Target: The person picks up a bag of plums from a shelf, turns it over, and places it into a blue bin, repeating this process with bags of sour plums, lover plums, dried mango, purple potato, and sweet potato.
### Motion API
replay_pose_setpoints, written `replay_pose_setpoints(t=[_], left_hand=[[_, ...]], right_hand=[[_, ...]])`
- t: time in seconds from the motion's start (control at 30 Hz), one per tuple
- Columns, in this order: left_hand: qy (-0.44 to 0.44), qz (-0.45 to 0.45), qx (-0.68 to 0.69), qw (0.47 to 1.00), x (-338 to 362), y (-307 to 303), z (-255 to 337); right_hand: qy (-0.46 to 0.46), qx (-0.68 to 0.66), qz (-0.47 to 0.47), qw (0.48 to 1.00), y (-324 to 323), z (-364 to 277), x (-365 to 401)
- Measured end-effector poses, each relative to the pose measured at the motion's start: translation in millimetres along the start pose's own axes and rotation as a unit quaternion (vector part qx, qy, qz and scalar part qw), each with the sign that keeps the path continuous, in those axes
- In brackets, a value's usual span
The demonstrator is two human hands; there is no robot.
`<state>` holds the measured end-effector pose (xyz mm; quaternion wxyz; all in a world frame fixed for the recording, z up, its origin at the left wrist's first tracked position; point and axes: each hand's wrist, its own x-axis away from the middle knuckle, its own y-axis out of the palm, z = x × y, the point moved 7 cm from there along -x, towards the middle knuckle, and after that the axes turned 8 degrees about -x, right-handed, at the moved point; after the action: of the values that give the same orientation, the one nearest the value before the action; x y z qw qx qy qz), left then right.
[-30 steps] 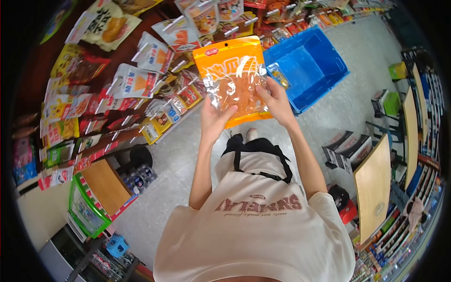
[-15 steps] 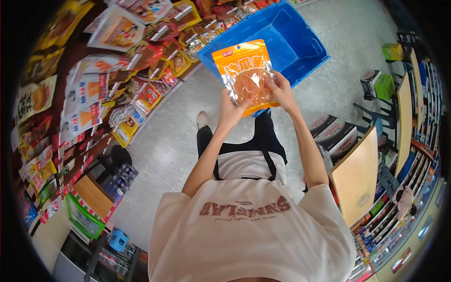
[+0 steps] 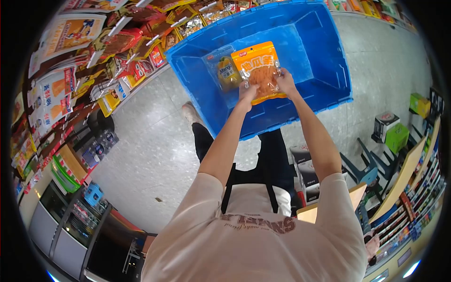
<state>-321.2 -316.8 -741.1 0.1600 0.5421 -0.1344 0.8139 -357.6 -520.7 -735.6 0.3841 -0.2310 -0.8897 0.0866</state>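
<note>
Fingers (image 3: 244,88) of my left hand (image 3: 247,94) are closed on the lower left edge of the orange snack bag (image 3: 259,66). The fingers (image 3: 281,75) of my right hand (image 3: 285,82) are closed on its lower right edge. Both grips are pinches on the bag film, and neither hand holds anything else.

Position of the bag: it is held out in front of me at arm's reach, over the open inside of the blue crate (image 3: 206,110). I cannot tell whether its underside touches the crate bottom or is clear of it.

Orientation: the printed face is turned up toward me. The long axis runs away from me, with the orange header end farthest from my wrists and the clear window end between my two hands. The bag is roughly level and slightly skewed, its far end leaning to my left.

Neighbouring item: a mango pouch (image 3: 225,71) lies in the crate just beside the bag's left edge, which covers part of it in this view. My left hand is the nearer one to the pouch. My right hand is over bare crate bottom.

Surroundings: the crate's near wall stands between my feet and the bag. The crate rests on the floor (image 3: 141,141), close to the rack of hanging snacks (image 3: 70,80) on my left.
</note>
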Motion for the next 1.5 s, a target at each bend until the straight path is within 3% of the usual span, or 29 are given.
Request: replay_pose_setpoints(t=[0.1, 0.3, 0.4, 0.5, 0.57, 0.67, 0.8, 0.93, 1.03, 1.13, 1.33, 1.5], left_hand=[[-0.083, -0.022, -0.001, 0.996, 9, 14, 11], [-0.045, -0.038, 0.086, 0.995, -28, 33, 9], [-0.006, 0.004, 0.071, 0.997, -51, 33, 3], [-0.009, 0.019, 0.082, 0.996, -52, 34, 4], [-0.005, 0.025, 0.092, 0.995, -62, 33, -3], [-0.001, 0.039, 0.114, 0.993, -67, 34, -4], [0.019, 0.079, 0.175, 0.981, -83, 34, -14], [0.030, 0.158, 0.115, 0.980, -78, 37, -19], [0.119, 0.232, 0.033, 0.965, -51, 37, -2], [0.091, 0.245, 0.007, 0.965, -27, 36, 13], [0.198, 0.237, -0.107, 0.945, -21, 34, 17], [0.258, 0.188, -0.038, 0.947, 16, 22, 40]], right_hand=[[-0.001, -0.035, 0.010, 0.999, -2, 21, -38], [0.008, -0.039, 0.016, 0.999, -4, 29, -74], [0.077, -0.135, -0.028, 0.987, -3, 31, -79], [0.070, -0.133, -0.034, 0.988, 1, 38, -94], [-0.004, -0.062, -0.017, 0.998, 2, 50, -112], [-0.038, -0.026, 0.003, 0.999, 6, 44, -115], [-0.035, 0.006, -0.015, 0.999, 11, 31, -116], [-0.062, 0.028, 0.059, 0.996, 8, 16, -108], [-0.056, 0.032, 0.087, 0.994, 4, 10, -103], [-0.069, 0.056, 0.087, 0.992, 4, 12, -105], [-0.070, 0.116, 0.066, 0.989, 8, 14, -98], [-0.072, 0.130, 0.079, 0.986, 3, -5, -62]])
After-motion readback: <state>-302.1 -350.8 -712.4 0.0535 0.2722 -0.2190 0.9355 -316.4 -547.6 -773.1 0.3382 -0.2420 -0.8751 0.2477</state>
